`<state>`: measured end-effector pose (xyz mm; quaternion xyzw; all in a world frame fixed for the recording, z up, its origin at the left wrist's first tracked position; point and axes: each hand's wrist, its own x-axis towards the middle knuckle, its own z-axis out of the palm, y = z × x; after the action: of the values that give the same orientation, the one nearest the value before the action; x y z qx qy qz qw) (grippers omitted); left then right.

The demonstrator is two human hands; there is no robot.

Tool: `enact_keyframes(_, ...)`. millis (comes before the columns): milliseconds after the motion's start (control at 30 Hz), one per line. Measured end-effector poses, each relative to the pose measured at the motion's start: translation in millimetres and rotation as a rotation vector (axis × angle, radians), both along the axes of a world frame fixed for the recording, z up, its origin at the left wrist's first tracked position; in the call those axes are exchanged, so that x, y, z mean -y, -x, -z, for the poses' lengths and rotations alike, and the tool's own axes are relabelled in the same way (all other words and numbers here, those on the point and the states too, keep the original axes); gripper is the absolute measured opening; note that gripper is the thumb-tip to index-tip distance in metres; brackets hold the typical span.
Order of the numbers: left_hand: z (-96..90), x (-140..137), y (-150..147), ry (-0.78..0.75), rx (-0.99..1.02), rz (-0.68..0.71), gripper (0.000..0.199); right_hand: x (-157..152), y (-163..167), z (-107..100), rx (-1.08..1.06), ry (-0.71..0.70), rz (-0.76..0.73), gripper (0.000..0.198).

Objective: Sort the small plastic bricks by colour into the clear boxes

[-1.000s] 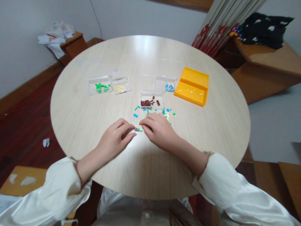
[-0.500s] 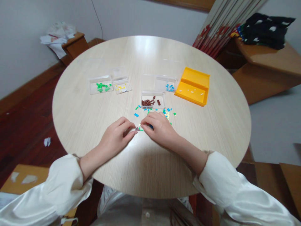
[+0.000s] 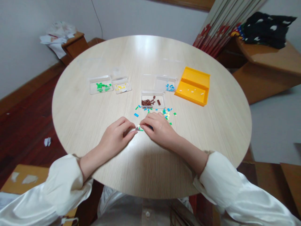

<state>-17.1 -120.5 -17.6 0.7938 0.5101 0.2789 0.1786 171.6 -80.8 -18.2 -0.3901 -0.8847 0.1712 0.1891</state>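
Low on the table, a small assembly of toy building bricks (image 3: 138, 129), brown, green and pale, lies between my two hands. My left hand (image 3: 117, 133) has its thumb and forefinger closed on the brown end. From the other side, my right hand (image 3: 160, 127) pinches at the pale and green part; its fingertips cover whatever tiny piece may be there. Loose blue, green and pale yellow bricks (image 3: 167, 115) lie scattered just beyond my right hand. Behind them stands a clear box (image 3: 162, 105) of brown bricks (image 3: 147, 103).
Farther back are clear boxes with green bricks (image 3: 102, 87), yellow bricks (image 3: 121, 87) and blue bricks (image 3: 169, 87). An open yellow case (image 3: 192, 99) holding small white pieces stands at the right. All sit on a round wooden table (image 3: 105, 185).
Both hands stay in nearly the same place at the brick assembly. The right fingertips have shifted very slightly; nothing else has visibly moved.
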Motion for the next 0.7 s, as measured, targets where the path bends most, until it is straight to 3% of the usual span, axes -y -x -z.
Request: enact_keyframes(700, -1.6, -0.2, -0.4, 0.015, 0.002, -0.009, 0.012, 0.8, -0.7, 1.9, 0.002, -0.026, -0.027, 0.020)
